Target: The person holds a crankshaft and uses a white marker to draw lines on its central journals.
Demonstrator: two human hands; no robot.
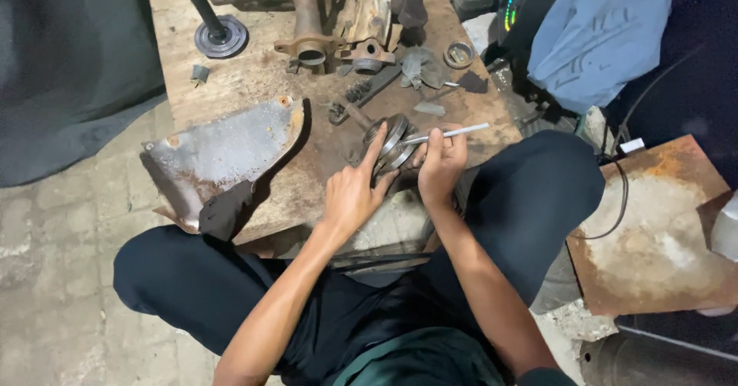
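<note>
Person sits cross-legged on the floor at a low wooden board [254, 78]. Left hand [352, 194] steadies a round metal part, disc-shaped with stacked rims [390, 144], standing on edge near the board's front edge; index finger reaches up over its rim, other fingers partly curled, palm behind it. Right hand [440, 163] is closed around a thin silver rod-like tool [450, 133], whose tip meets the disc's face.

Doing this well, by judgement: keep the disc braced hard against the board so it cannot roll, hold the tool low and near its tip for control, and keep the left index finger clear of the tool's line in case it slips.

Hard to make out: the tool's working end is hidden against the disc, so its kind is unclear. Whether the disc is one piece or several stacked rings cannot be told. The disc's lower edge is covered by the hands. Rusty castings [330, 48] at the board's far end are cut off by the frame. A bent metal plate [223, 151] overhangs the left edge.
</note>
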